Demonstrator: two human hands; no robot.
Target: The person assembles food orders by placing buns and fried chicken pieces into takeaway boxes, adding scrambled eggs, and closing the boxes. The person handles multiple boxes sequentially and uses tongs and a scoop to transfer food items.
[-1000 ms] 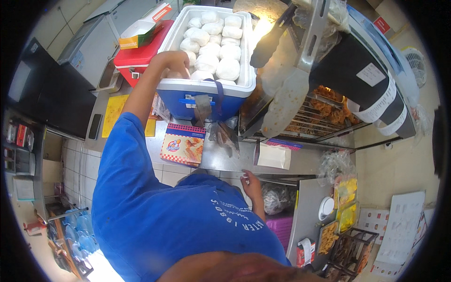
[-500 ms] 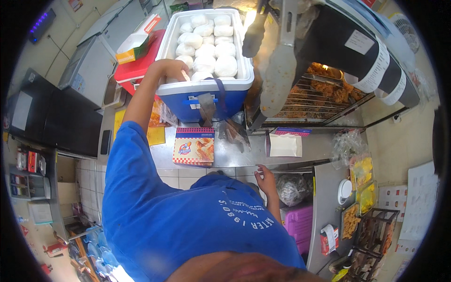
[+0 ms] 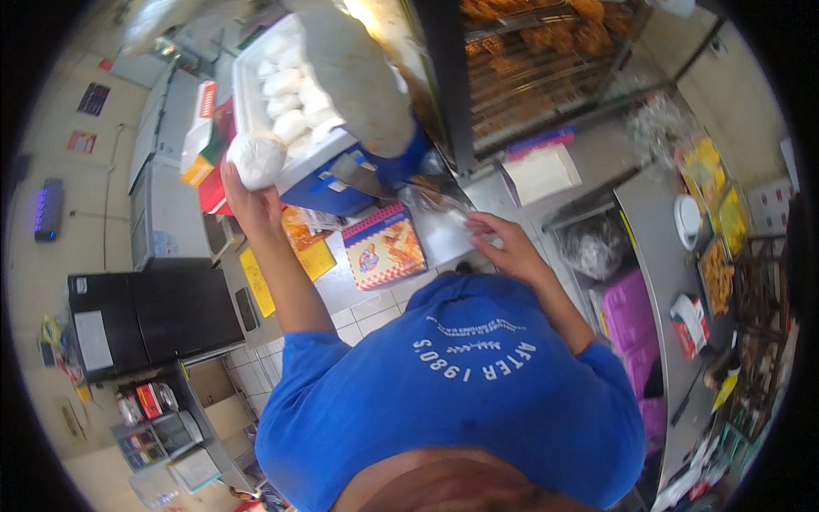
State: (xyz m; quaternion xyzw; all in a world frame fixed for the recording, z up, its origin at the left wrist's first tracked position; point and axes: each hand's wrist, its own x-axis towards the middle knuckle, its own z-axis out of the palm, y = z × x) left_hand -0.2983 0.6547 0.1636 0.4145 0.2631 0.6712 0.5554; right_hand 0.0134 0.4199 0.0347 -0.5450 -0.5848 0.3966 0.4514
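Observation:
My left hand (image 3: 252, 203) is closed around the underside of a round white wrapped bundle (image 3: 258, 160), lifted at the near left corner of a blue-and-white cooler (image 3: 320, 186). More white wrapped bundles (image 3: 290, 126) fill the cooler, partly hidden by a large metal utensil (image 3: 354, 81), tong-like, hanging close in front. My right hand (image 3: 505, 246) hovers by the counter's front edge, thumb and fingers apart, nearest a clear plastic bag (image 3: 435, 205); whether the fingertips touch the bag is unclear. A printed food box (image 3: 384, 249) lies on the counter between my hands.
At right stands a heated display case with fried pieces on racks (image 3: 546, 43). An open paper box (image 3: 546, 175) sits before it. Left of the cooler are a red container (image 3: 213, 198), yellow boards (image 3: 258, 282) and a phone (image 3: 247, 309). Purple crates (image 3: 627, 311) are under the right-hand counter.
My left hand has come out of the cooler, moving left and nearer with a white bundle. My right hand has risen to the counter edge. The view has shifted and tilted.

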